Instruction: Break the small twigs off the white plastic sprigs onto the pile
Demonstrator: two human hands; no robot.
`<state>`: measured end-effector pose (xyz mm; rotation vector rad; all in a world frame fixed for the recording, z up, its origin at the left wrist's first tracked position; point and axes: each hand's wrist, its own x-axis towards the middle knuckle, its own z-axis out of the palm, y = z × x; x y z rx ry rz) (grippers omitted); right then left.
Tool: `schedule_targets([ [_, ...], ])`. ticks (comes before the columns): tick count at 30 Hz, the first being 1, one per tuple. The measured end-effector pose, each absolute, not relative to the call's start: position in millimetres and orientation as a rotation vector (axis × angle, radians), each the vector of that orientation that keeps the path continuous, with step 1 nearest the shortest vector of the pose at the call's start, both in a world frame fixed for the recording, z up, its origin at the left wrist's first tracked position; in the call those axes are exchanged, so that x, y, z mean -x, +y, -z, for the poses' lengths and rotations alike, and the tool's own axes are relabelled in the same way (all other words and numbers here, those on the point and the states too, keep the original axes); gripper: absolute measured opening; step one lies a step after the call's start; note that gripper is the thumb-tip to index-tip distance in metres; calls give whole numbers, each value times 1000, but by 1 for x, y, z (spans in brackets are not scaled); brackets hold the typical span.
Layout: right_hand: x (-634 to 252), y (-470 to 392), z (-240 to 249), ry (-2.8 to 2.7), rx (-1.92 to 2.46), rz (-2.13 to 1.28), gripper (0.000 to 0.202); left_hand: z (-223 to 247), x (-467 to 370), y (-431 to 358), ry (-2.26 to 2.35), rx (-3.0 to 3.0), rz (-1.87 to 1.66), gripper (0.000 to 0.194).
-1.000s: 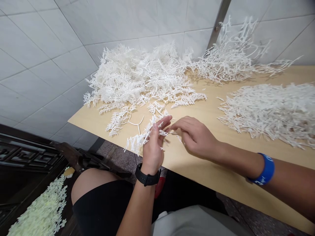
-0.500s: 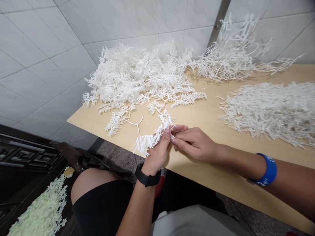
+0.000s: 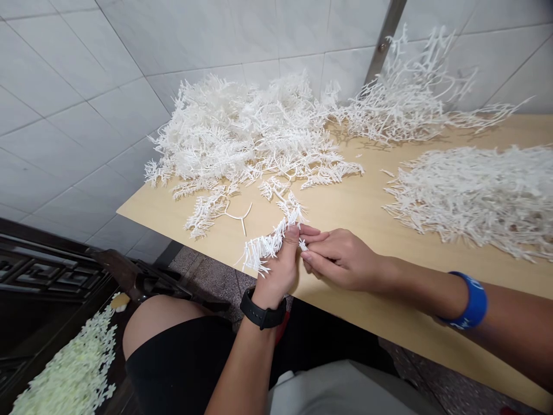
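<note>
My left hand (image 3: 283, 259), wearing a black watch strap, is closed around a white plastic branch (image 3: 264, 246) lined with thin spiky sprigs. The branch sticks out on both sides of the thumb. Close against it, my right hand (image 3: 341, 256) is closed, thumb and index finger pinching near a small white sprig (image 3: 303, 245) at the branch's near end. The fingers hide part of that sprig. A bare forked white stem (image 3: 242, 218) lies on the table just beyond the left hand.
The wooden table (image 3: 367, 204) carries a large heap of white branches (image 3: 242, 127), a tangle of bare stems (image 3: 401, 109) by the tiled wall, and a pile of loose white sprigs (image 3: 479, 199) at right. Pale green plastic pieces (image 3: 69, 369) lie low at left.
Both hands and the held branch have shifted slightly right. A small white sprig now shows between the two hands at the right fingertips. The heaps stay as they were.
</note>
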<state>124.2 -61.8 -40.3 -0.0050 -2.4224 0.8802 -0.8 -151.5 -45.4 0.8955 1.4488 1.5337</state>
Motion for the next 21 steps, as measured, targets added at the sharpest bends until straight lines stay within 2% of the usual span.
schedule_targets([
  [6, -128, -66, 40, -2531, -173, -586, 36, 47, 4, -144, 1218, -541, -1789, 44],
  [13, -130, -43, 47, -2486, 191, -440, 21, 47, 8, -142, 1085, -404, -2033, 33],
  [17, -130, -42, 46, -2611, 262, -328, 27, 44, 27, -141, 1136, -454, -2022, 34],
  [21, -131, -43, 44, -2676, 294, -211, 44, 45, 53, -141, 1237, -557, -2007, 34],
])
